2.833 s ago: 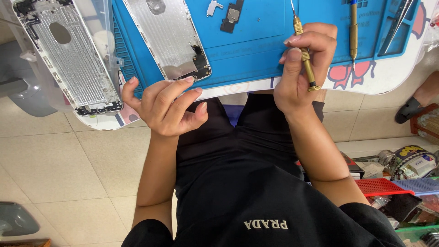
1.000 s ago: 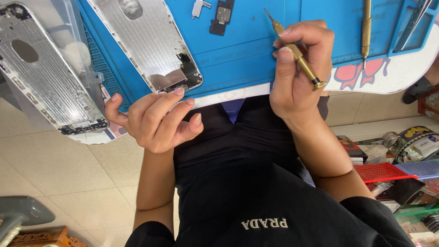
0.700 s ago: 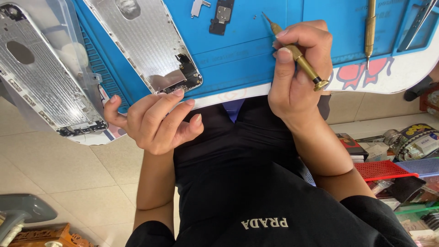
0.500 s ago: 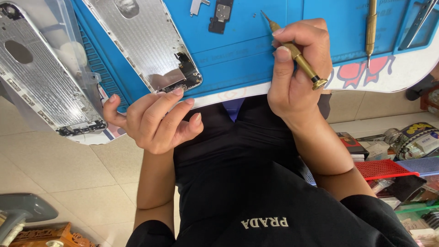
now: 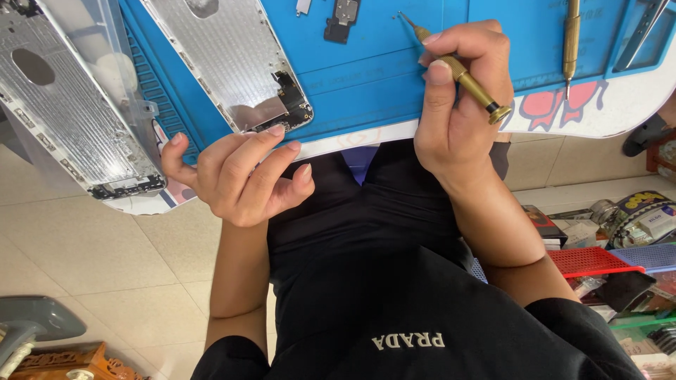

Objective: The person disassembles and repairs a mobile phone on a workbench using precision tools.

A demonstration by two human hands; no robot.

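Phone housing (image 5: 229,67), stripped to bare metal with one small board left at its lower corner, lies on the blue mat (image 5: 366,77) by the near edge. Left hand (image 5: 236,176) loose, half-open, fingertips touching that corner, holding nothing. Right hand (image 5: 461,98) pinches a brass screwdriver (image 5: 458,67), tip on the mat. Count: two housings, second (image 5: 74,112) at the left edge; two screwdrivers, spare (image 5: 572,39) far right; two loose parts (image 5: 341,17) at the far edge. Judging by that, teardown is mostly done.

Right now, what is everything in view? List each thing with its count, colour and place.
phone shell: one, silver, on the mat, by the left fingertips
second phone shell: one, silver, far left, in a clear tray
mat: one, blue, on the table
small parts: two, dark and grey, top of mat
brass screwdriver: one, in the right hand
spare screwdriver: one, brass, lying on the mat at right
red basket: one, floor at right
left hand: open, at mat edge
right hand: gripping the screwdriver
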